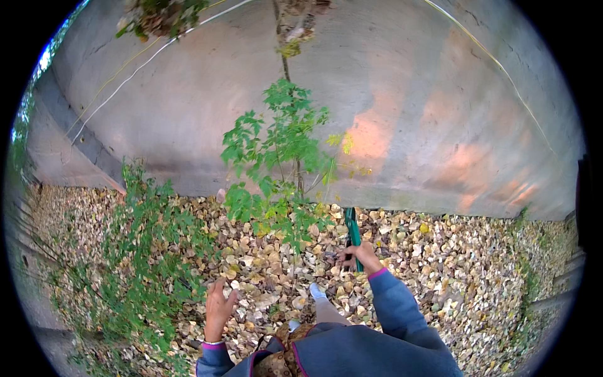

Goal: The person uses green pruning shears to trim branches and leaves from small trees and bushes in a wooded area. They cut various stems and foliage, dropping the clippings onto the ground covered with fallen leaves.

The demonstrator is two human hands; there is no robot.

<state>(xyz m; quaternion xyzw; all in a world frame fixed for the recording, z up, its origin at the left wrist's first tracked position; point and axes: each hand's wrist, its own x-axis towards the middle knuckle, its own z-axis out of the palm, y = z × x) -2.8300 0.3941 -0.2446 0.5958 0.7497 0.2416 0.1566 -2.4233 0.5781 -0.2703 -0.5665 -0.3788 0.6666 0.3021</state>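
My right hand (pixel 363 257) grips a long green hand tool (pixel 352 226) with dark parts. The tool's far end points at the foot of the wall, and its exact kind is not clear. Lower down and to the left, my left hand (pixel 219 304) hangs over the leaf litter with its fingers apart and nothing in it. A leafy green sapling (pixel 294 141) rises between the hands and the wall, to the left of the tool. Some of its leaves are yellow. Close by my left hand spreads a low green bush (pixel 146 254).
A grey rendered wall (pixel 212 118) with orange light patches runs across the front. White (pixel 136 70) and yellow cables cross it. A dried plant clump (pixel 160 16) shows at the top. Fallen leaves (pixel 424 273) cover the ground, and my foot (pixel 317 291) stands among them.
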